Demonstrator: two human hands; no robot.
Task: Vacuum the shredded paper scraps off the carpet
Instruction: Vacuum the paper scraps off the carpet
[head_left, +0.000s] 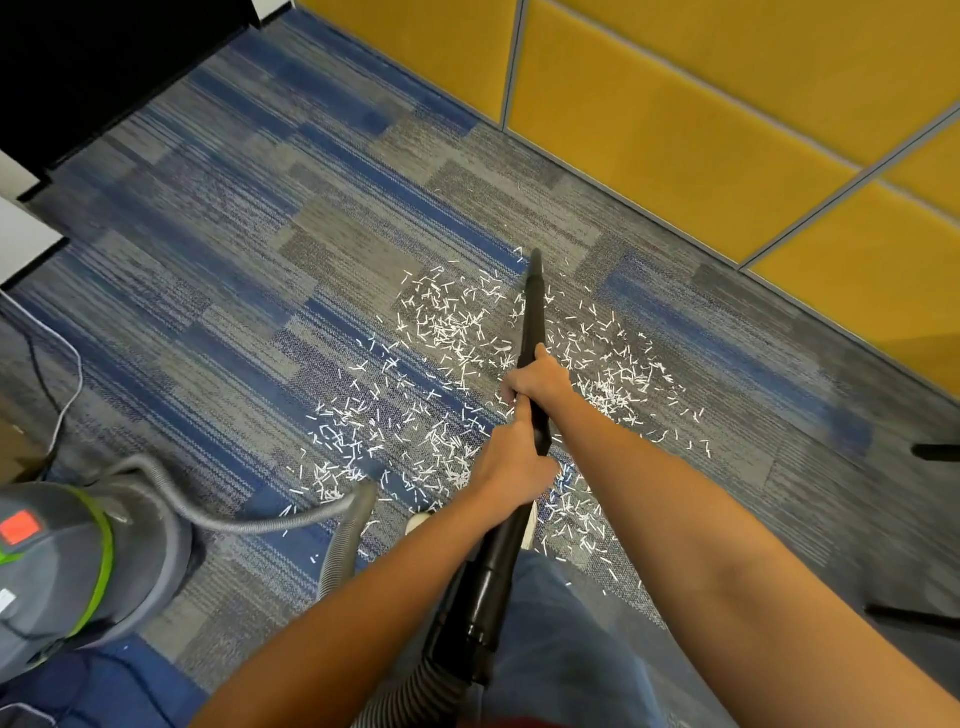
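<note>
White shredded paper scraps (447, 332) lie scattered over the blue and grey carpet (249, 270) in the middle of the view. A black vacuum wand (534, 312) reaches forward across them, its narrow tip resting at the far edge of the scatter. My right hand (537, 379) grips the wand farther along. My left hand (511, 462) grips it closer to me. A grey ribbed hose (343, 540) loops from the wand's rear to the grey and green vacuum body (78, 561) at the lower left.
Yellow padded wall panels (727, 130) run along the right and far side. A thin cable (62, 374) trails over the carpet at the left. Black chair legs (935, 452) poke in at the right edge. A dark cabinet (104, 62) fills the upper left corner.
</note>
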